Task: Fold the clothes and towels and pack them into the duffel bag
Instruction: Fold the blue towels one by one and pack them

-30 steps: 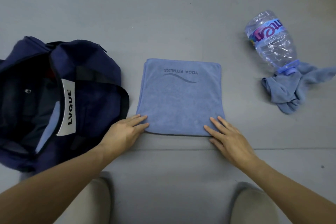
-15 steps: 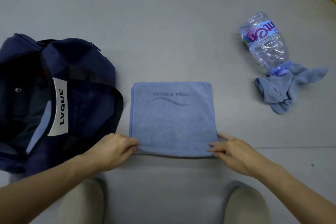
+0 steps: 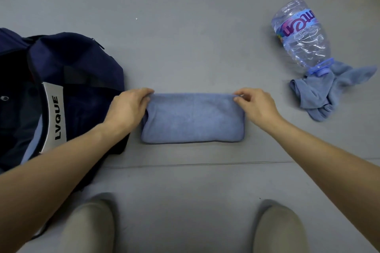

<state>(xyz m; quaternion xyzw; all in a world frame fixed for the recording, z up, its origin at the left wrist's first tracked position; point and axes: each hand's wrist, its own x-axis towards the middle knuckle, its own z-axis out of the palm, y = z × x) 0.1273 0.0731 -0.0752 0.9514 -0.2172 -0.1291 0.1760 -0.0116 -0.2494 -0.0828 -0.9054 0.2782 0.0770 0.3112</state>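
— So, from the head view, where is the towel (image 3: 193, 118)?
— Flat on the floor (image 3: 185, 26), straight ahead of the person and just right of the bag (image 3: 82, 68). It is folded into a blue band with its long axis running left to right. The near edge looks rounded, like a fold, and the far edge points away from the person.
— And the hands?
— Both are at the far edge. The left hand (image 3: 127, 109) curls its fingers over the far left corner and grips it. The right hand (image 3: 257, 104) pinches the far right corner between thumb and fingertips.
— Does the towel touch the bag?
— I cannot tell, because the left hand and wrist cover that spot.
— What about the bag itself?
— It is dark navy and lies open at the left, with a white label (image 3: 54, 117) reading LVQUE.
— Anything else around?
— Well off to the right a clear bottle (image 3: 302, 37) lies on its side, with its cap toward the person and resting on a crumpled blue cloth (image 3: 320, 92). The floor is plain grey, and a thin seam crosses it nearer than the towel. Two beige knees (image 3: 90, 226) show at the bottom, and a sliver of yellow sits in the top right corner.
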